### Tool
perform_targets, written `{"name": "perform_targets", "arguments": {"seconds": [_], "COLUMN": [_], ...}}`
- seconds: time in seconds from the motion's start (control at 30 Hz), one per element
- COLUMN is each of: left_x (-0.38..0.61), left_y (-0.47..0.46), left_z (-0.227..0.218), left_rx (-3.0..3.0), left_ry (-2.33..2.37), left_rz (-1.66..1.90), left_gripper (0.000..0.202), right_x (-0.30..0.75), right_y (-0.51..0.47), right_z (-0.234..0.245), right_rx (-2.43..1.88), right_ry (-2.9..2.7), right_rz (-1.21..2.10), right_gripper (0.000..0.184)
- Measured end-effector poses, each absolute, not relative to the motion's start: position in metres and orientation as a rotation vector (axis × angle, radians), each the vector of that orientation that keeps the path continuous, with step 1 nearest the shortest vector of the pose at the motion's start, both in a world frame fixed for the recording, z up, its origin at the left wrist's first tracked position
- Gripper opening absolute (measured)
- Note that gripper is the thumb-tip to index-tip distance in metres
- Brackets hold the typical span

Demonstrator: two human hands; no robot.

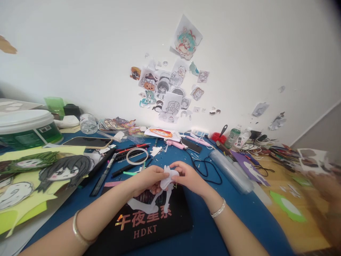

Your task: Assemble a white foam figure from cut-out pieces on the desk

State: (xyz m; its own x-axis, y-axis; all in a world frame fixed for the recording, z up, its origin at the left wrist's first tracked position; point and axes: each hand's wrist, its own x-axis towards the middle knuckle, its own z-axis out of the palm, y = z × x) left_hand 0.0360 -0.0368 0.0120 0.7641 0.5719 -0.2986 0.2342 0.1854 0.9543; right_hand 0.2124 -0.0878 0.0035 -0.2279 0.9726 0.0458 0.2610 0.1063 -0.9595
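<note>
A small white paper cutout [166, 180] with two ear-like points on top is pinched between my hands. My left hand [151, 179] grips it from the left, thumb on its face. From the right, my right hand [188, 176] pinches its edge with fingertips and thumb. Beneath them, a curved white paper strip [140, 205] hangs or lies over the black mat [176, 227], which bears pinkish lettering; I cannot tell whether the strip joins the cutout. A dark-haired picture on the mat is partly covered by my left hand.
Pens [105, 175], a tape roll [137, 156] and a phone [87, 142] lie to the left, near drawn paper figures [65, 169]. On the right are a clear plastic roll [231, 172], a black cable [206, 170] and bottles [234, 136]. A blurred person's hand [325, 185] shows far right.
</note>
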Motion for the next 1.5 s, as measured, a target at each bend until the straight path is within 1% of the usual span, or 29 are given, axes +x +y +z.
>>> {"name": "perform_targets", "arguments": {"seconds": [0.17,0.5,0.67,0.9,1.1,1.5], "left_x": [0.036,0.035,0.036,0.036,0.036,0.035], "left_y": [-0.037,-0.039,-0.04,-0.038,-0.037,-0.036], "left_z": [0.012,0.016,0.016,0.011,0.009,0.008], "left_rx": [1.385,1.405,1.426,1.425,1.441,1.445], "left_ry": [0.707,0.758,0.748,0.735,0.723,0.71], "left_rz": [0.27,0.259,0.237,0.234,0.222,0.219], "left_gripper": [0.037,0.032,0.029,0.034,0.033,0.034], "right_x": [0.209,0.206,0.205,0.206,0.204,0.208], "right_y": [-0.086,-0.086,-0.084,-0.085,-0.085,-0.087], "right_z": [0.001,-0.001,-0.006,-0.001,0.0,0.006], "right_rx": [-1.237,-1.297,-1.325,-1.377,-1.357,-1.373], "right_ry": [-1.523,-1.458,-1.516,-1.683,-1.739,-1.761], "right_rz": [1.214,1.179,1.028,0.798,0.645,0.693], "right_gripper": [0.031,0.027,0.015,0.011,0.009,0.007]}}
